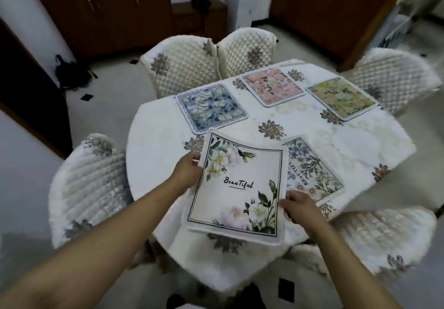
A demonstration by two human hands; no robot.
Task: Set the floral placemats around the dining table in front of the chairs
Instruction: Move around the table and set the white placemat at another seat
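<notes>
1. Left hand (186, 171) pinches the left edge of the white mat (240, 188).
2. Blue mat (211, 107) lies flat on the desk (156, 131), far left.
3. White mat is bowed, over the desk's near edge.
4. Pink mat (271, 89) lies flat, far side.
5. Right hand (300, 205) grips the white mat's lower right edge.
6. Leafy mat (317, 171) lies partly under the white mat.
7. Green mat (341, 97) lies flat, far right.

Blue-sprig placemat (314, 171) half hidden under held placemat (240, 188).
</notes>
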